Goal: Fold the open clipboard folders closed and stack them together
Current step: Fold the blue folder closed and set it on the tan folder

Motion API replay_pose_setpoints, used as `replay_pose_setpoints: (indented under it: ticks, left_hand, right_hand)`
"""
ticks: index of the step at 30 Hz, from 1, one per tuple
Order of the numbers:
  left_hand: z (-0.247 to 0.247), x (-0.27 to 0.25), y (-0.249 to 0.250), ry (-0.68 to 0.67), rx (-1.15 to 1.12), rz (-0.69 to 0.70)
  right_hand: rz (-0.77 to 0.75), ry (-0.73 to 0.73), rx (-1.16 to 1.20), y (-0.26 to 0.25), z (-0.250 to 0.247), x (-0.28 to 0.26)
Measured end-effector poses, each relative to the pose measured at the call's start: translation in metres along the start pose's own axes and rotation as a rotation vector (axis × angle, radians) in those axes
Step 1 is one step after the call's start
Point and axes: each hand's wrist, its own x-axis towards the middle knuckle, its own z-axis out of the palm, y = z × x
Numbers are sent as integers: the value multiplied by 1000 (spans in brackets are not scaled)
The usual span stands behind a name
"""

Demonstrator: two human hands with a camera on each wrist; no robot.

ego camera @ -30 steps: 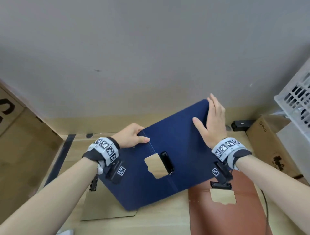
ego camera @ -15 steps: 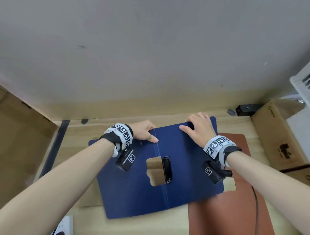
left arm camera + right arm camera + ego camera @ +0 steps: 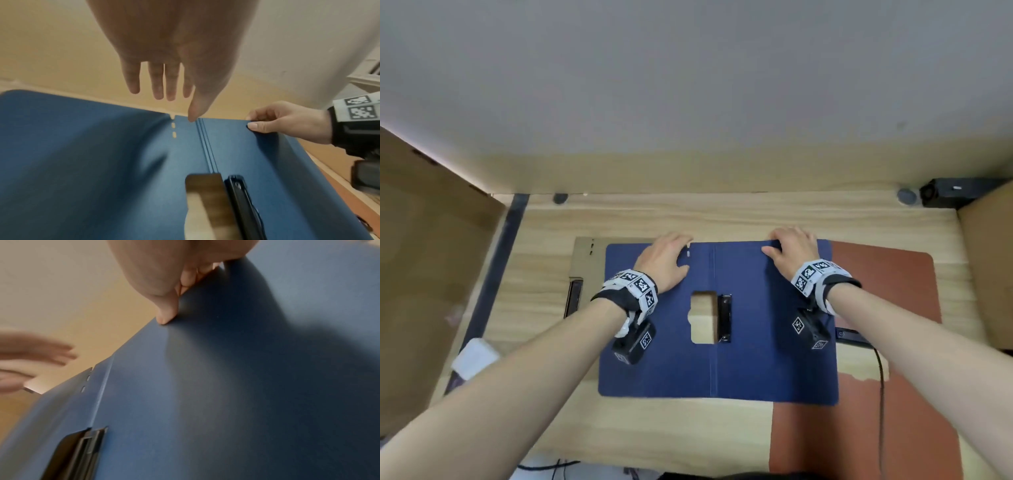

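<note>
A blue clipboard folder (image 3: 756, 359) lies open and flat on the wooden table (image 3: 722, 216), its black clip (image 3: 724, 318) beside the spine. My left hand (image 3: 678, 253) is over the left half at the far edge, fingers (image 3: 160, 84) straight and the thumb tip touching near the spine. My right hand (image 3: 780, 246) pinches the far edge of the right half, thumb (image 3: 164, 313) on top. A rust-brown folder (image 3: 887, 284) lies partly under the blue one on the right. A tan folder (image 3: 585, 253) shows from under its left side.
Cardboard boxes stand at the left (image 3: 431, 274) and right (image 3: 989, 274) of the table. A black device (image 3: 955, 192) sits at the back right corner. A white object (image 3: 476, 356) lies off the left edge. A black cable (image 3: 881, 394) crosses the rust-brown folder.
The blue folder has turned from slanted to square with the table edge and lies flat. My right hand went from lying flat on the cover to pinching its far edge.
</note>
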Motion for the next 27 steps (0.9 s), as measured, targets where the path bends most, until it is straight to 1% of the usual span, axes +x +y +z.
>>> replay_pose_setpoints:
  ticks: [3, 5, 9, 12, 15, 18, 23, 27]
  left_hand:
    - [27, -28, -26, -87, -49, -147]
    - [45, -49, -45, -105, -82, -241]
    - [75, -85, -83, -54, -174, -435]
    - [87, -105, -102, -16, -159, -570]
    - [94, -113, -116, 17, -169, -652]
    - [94, -111, -118, 30, -242, -721]
    - [98, -99, -117, 92, -429, -790]
    - [97, -95, -126, 142, -669, -862]
  right_hand:
    - [24, -102, -33, 5, 14, 16]
    - [35, -164, -49, 7, 21, 19]
    - [21, -184, -38, 6, 34, 5]
    - [1, -239, -9, 4, 42, -19]
    - [-7, -307, -34, 2, 51, -48]
    - [1, -392, -52, -1, 58, -78]
    - [-12, -430, -115, -10, 75, -117]
    - [15, -464, -116, -15, 84, -118]
